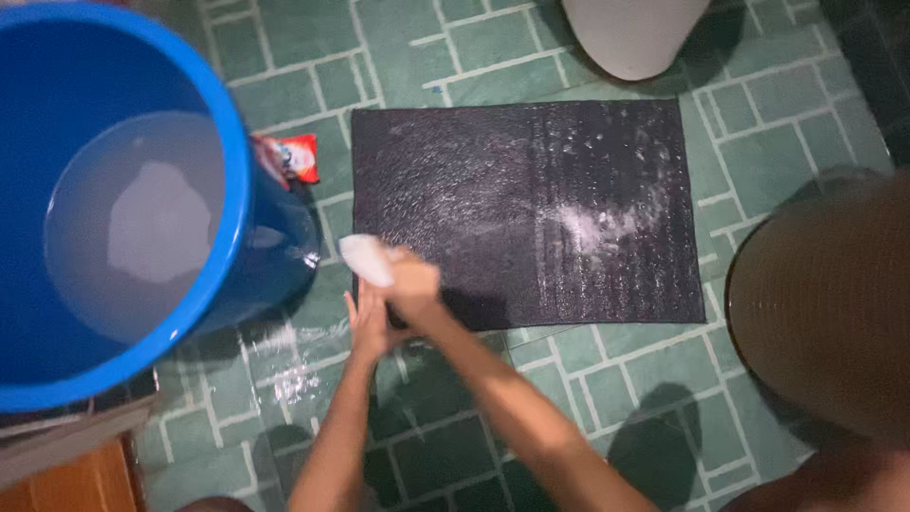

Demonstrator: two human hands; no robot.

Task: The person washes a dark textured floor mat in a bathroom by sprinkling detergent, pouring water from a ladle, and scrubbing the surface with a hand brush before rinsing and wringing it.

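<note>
Kneeling over a green tiled floor [284, 95], we list first the dark mat [526, 209], a rectangle lying flat on the tiles, its pile wet and streaked with pale soap foam, thickest in a white patch toward its right half. Our right hand [409, 284] sits at the mat's near left corner, fingers wrapped around a whitish brush [365, 259] whose pale end juts out over the mat's left edge; motion blur softens it, so we cannot tell bristles from handle. Our left hand [365, 324] lies just beside and partly under the right one, fingers spread flat against the wet tiles at the mat's edge; how much of it touches the mat is hidden by the right wrist. Left of the mat stands a large blue bucket [237, 171] holding cloudy water, its far side cut off by the frame. Between bucket and mat lies a small red-and-white sachet [299, 156], partly hidden behind the bucket's rim. A brown ribbed basin [825, 294] fills the right edge, cropped. A white rounded fixture [630, 33] shows at the top, only its base visible.
</note>
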